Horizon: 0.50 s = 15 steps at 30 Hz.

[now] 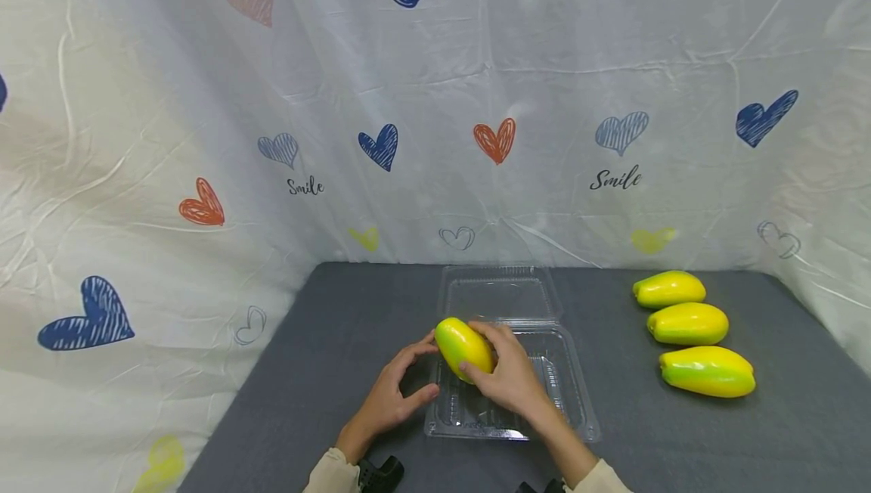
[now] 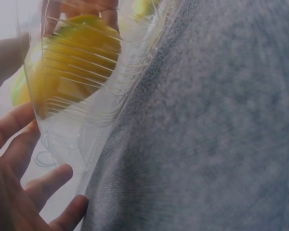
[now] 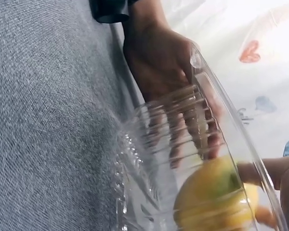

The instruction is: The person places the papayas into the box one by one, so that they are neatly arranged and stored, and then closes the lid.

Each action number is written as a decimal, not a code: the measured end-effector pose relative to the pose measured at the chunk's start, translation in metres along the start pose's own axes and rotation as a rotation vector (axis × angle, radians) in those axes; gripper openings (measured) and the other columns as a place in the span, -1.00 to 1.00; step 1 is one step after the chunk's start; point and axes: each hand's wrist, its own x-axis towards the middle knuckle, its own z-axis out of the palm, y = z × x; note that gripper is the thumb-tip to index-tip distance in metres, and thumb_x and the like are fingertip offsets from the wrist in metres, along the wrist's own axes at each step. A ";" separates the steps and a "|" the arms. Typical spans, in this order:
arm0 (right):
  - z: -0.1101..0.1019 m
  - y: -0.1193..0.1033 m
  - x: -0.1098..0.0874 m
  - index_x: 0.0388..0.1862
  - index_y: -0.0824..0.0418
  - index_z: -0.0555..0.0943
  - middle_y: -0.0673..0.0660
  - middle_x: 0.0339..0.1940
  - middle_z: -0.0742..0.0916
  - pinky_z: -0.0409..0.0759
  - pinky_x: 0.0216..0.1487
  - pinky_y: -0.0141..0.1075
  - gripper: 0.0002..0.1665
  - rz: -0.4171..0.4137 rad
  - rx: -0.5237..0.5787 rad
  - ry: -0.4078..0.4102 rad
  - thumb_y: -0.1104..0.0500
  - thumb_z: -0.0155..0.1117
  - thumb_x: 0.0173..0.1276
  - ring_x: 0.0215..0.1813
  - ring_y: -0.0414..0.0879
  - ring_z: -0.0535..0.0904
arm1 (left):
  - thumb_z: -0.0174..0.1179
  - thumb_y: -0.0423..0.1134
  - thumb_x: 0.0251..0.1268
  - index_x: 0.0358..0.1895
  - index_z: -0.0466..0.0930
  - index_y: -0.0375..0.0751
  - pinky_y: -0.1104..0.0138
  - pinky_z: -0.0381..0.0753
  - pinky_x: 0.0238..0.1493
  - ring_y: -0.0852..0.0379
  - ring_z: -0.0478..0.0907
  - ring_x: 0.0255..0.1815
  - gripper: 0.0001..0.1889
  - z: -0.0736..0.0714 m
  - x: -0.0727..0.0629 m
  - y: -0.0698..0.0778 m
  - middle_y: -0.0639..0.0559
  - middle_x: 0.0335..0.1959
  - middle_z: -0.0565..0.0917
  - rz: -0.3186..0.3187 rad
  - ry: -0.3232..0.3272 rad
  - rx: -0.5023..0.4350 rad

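Observation:
My right hand (image 1: pixel 512 372) grips a yellow-green papaya (image 1: pixel 464 349), thumb on its near side and fingers over its far right. The fruit is tilted above a clear plastic clamshell box (image 1: pixel 578 395) whose lid (image 1: pixel 500 293) lies folded back. My left hand (image 1: pixel 391 391) is spread at the box's left side, fingertips close to the papaya's left end and thumb apart from it. In the left wrist view the left fingers (image 2: pixel 50 185) are loosely extended beside the clear box wall. Through that wall in the right wrist view, the papaya (image 3: pixel 212 197) shows with the right thumb and fingers around it.
Three more papayas lie in a column at the right of the grey table (image 1: pixel 340 311): a far one (image 1: pixel 670 289), a middle one (image 1: pixel 689 324) and a near one (image 1: pixel 708 372). A white curtain (image 1: pixel 435 198) printed with hearts hangs behind the table and along its left side.

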 end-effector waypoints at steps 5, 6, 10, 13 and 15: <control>-0.002 0.000 -0.001 0.34 0.12 0.56 0.12 0.07 0.63 0.67 0.01 -0.20 -0.24 0.012 0.007 -0.036 0.21 0.57 0.12 -0.02 -0.09 0.57 | 0.34 -0.18 0.34 0.36 0.41 0.24 -0.13 0.31 0.51 0.00 0.26 0.61 -0.44 0.000 0.000 0.000 0.18 0.60 0.29 -0.003 -0.005 -0.001; -0.002 0.000 -0.001 0.35 0.12 0.56 0.11 0.07 0.62 0.67 0.01 -0.21 -0.24 0.014 0.007 -0.041 0.21 0.57 0.12 -0.02 -0.10 0.57 | 0.34 -0.18 0.34 0.36 0.41 0.25 -0.14 0.30 0.51 0.01 0.26 0.61 -0.44 0.000 0.000 0.000 0.20 0.60 0.28 -0.010 -0.007 -0.005; -0.003 0.001 -0.001 0.35 0.13 0.55 0.11 0.07 0.63 0.68 -0.01 -0.22 -0.23 0.016 0.005 -0.049 0.22 0.59 0.13 0.00 -0.10 0.58 | 0.33 -0.16 0.36 0.36 0.41 0.27 -0.18 0.28 0.50 0.02 0.25 0.61 -0.45 0.000 0.000 0.001 0.22 0.60 0.27 -0.032 -0.011 -0.014; -0.003 0.001 -0.001 0.35 0.13 0.55 0.12 0.09 0.64 0.71 0.00 -0.17 -0.23 0.018 0.006 -0.046 0.23 0.59 0.13 0.02 -0.06 0.59 | 0.32 -0.17 0.36 0.36 0.40 0.24 -0.21 0.28 0.49 0.00 0.25 0.62 -0.45 0.001 0.000 0.001 0.19 0.60 0.27 -0.028 -0.009 -0.008; -0.004 0.000 -0.001 0.36 0.13 0.55 0.13 0.10 0.64 0.73 0.01 -0.14 -0.23 0.017 0.007 -0.045 0.23 0.60 0.13 0.05 -0.04 0.59 | 0.32 -0.17 0.37 0.37 0.40 0.23 -0.21 0.29 0.48 -0.01 0.24 0.62 -0.45 0.001 0.000 0.001 0.18 0.61 0.26 -0.022 -0.009 -0.005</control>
